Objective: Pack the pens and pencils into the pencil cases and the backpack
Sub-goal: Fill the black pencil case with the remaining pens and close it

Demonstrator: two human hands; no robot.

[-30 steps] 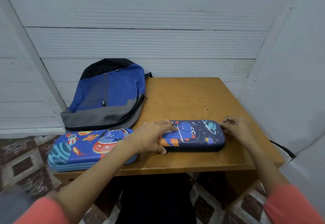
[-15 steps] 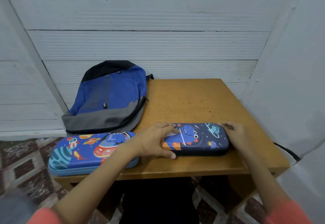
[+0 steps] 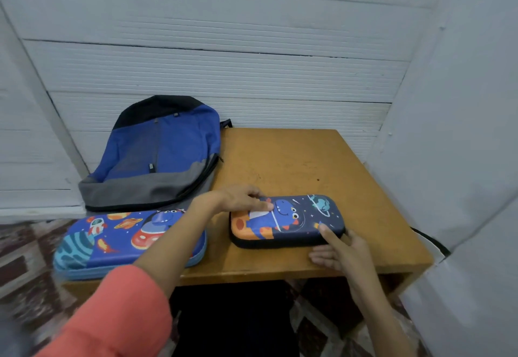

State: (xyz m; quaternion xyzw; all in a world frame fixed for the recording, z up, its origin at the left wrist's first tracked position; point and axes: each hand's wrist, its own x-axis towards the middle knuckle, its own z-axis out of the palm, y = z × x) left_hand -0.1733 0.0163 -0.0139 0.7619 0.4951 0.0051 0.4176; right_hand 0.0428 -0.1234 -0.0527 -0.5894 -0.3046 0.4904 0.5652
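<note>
A dark navy pencil case (image 3: 297,220) with a dinosaur print lies closed on the wooden table (image 3: 291,160), near its front edge. My left hand (image 3: 235,199) rests flat on the case's left end, fingers spread over the lid. My right hand (image 3: 340,250) sits at the case's front right corner, thumb on the lid and fingers at the front edge. A larger blue space-print pencil case (image 3: 112,240) lies closed at the front left, partly under my left forearm. A blue, grey and black backpack (image 3: 159,157) lies flat at the back left. No pens or pencils show.
White panelled walls (image 3: 224,70) close off the back and the right side of the table. The big case and the backpack overhang the table's left edge. Patterned floor tiles (image 3: 25,250) show to the left and below. Bare tabletop lies behind the navy case.
My right hand has slid from the navy case's right end round to its front right corner. The left hand stays on the left end. The head camera has moved closer.
</note>
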